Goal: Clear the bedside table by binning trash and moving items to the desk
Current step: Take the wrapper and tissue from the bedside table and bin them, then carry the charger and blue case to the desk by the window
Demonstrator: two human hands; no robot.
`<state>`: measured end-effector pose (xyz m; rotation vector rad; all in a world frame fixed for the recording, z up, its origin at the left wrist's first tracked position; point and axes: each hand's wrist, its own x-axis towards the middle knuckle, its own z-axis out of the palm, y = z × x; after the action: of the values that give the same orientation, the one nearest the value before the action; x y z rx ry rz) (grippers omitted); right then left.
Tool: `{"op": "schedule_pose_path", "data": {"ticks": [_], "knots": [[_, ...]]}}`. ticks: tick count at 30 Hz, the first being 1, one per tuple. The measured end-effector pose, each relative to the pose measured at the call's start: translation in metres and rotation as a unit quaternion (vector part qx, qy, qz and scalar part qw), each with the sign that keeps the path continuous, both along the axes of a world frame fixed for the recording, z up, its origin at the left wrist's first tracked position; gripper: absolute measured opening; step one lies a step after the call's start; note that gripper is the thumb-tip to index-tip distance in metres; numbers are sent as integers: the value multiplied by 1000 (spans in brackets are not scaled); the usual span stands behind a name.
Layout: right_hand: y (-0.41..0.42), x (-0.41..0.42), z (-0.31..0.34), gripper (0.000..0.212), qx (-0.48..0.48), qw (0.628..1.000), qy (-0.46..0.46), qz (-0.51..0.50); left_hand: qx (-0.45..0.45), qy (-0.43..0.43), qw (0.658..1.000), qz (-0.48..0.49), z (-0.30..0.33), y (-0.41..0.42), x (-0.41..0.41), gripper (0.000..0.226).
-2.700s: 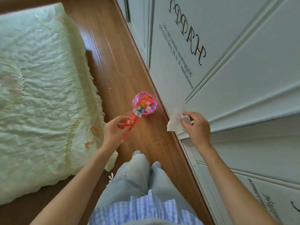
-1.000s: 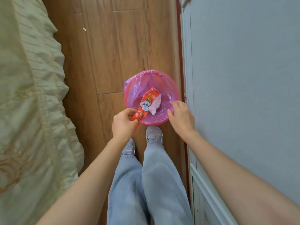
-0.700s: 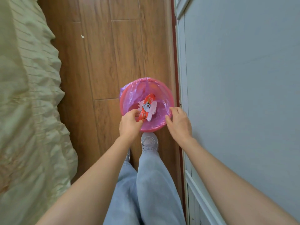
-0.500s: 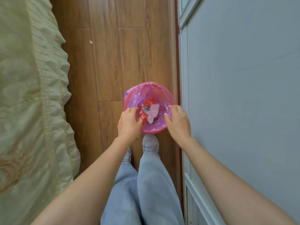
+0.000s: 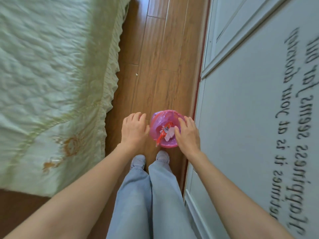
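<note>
**Trash is in the bin; hands come free**

Both hands hover over the pink bin (image 5: pixel 164 130), which stands on the wood floor (image 5: pixel 160 66) just beside the white wall panel (image 5: pixel 241 118), right in front of the person's shoes. The left hand (image 5: pixel 134 131) sits to the bin's left with fingers spread and relaxed, holding nothing. The right hand (image 5: pixel 187 133) hangs over the bin's right rim, fingers likewise loose and empty; whether it touches the rim cannot be told. Inside the purple liner lie a red wrapper (image 5: pixel 163 135) and a crumpled white tissue (image 5: pixel 170 135). The wrapper's lower end pokes over the near rim.

The binning step looks done for these two pieces. The next move, as I judge it, calls for turning back to the bedside surface to fetch whatever is left, either more trash or items bound for the desk. A nudge to the wrapper may be wise first, since its overhanging end could let it slip out.

Neither the bedside surface nor the desk is in view, so how much remains is unknown. The bed (image 5: pixel 51 83) fills the left side and runs out of frame. The lettering on the wall is upside down and smeared by blur. The bin's far rim is partly covered by the right hand, and its depth is hard to make out.
</note>
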<state>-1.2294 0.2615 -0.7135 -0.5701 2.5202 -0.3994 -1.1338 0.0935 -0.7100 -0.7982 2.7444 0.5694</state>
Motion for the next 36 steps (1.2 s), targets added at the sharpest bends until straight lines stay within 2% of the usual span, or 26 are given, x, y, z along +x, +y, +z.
{"op": "schedule_pose_path", "data": {"ticks": [8, 11, 16, 24, 30, 36], "knots": [[-18, 37, 133, 38, -40, 994, 39, 91, -42, 4, 993, 113, 137, 2, 88, 45], [-27, 59, 174, 49, -69, 988, 50, 126, -52, -10, 987, 150, 178, 11, 135, 45], [-42, 105, 222, 42, -75, 975, 29, 207, -79, -11, 963, 258, 242, 20, 212, 47], [-81, 197, 289, 46, -105, 922, 79, 365, -127, 20, 918, 374, 310, 17, 336, 46], [-114, 289, 342, 49, -136, 875, 104, 452, -177, 52, 888, 421, 351, 19, 442, 45], [-148, 395, 389, 50, -184, 816, 122, 534, -225, 61, 850, 472, 382, 24, 551, 49]]}}
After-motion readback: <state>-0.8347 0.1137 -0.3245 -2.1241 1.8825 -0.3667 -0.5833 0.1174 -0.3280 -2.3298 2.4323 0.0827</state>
